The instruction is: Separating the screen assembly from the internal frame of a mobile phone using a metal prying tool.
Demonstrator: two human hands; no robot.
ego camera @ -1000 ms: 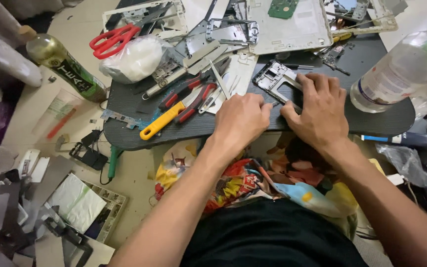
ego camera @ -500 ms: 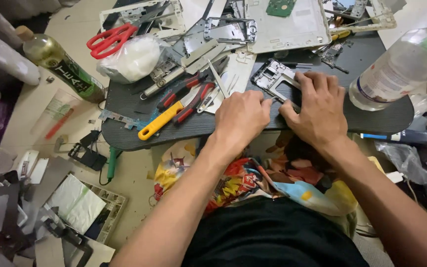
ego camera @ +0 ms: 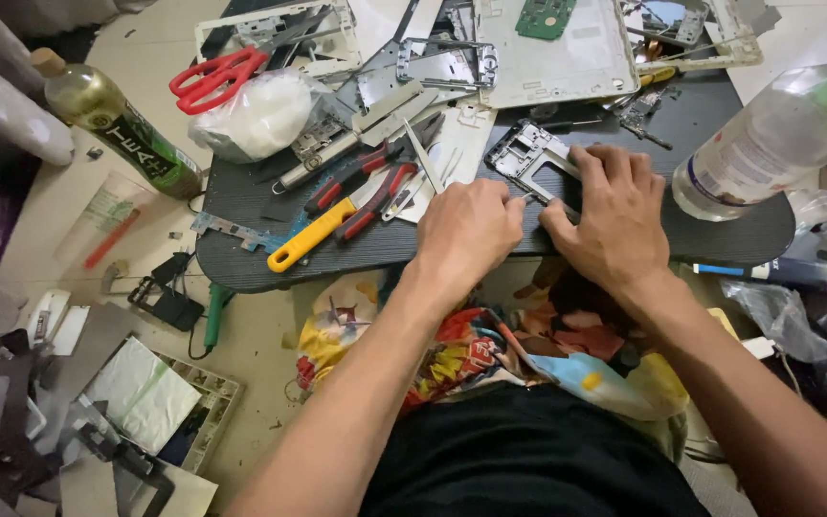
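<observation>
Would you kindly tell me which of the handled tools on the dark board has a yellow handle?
The yellow-handled tool at the board's near-left edge; the pliers beside it have red-and-black handles.

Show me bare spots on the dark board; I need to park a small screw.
Bare board runs along the front edge right of the right hand, below the plastic bottle. A smaller strip lies left of the yellow-handled tool. The rear, around the scissors and pliers, is crowded.

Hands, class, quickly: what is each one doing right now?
Left hand: closed in a fist around a thin tool.
Right hand: fingers spread, pressing the metal frame onto the board.
</observation>
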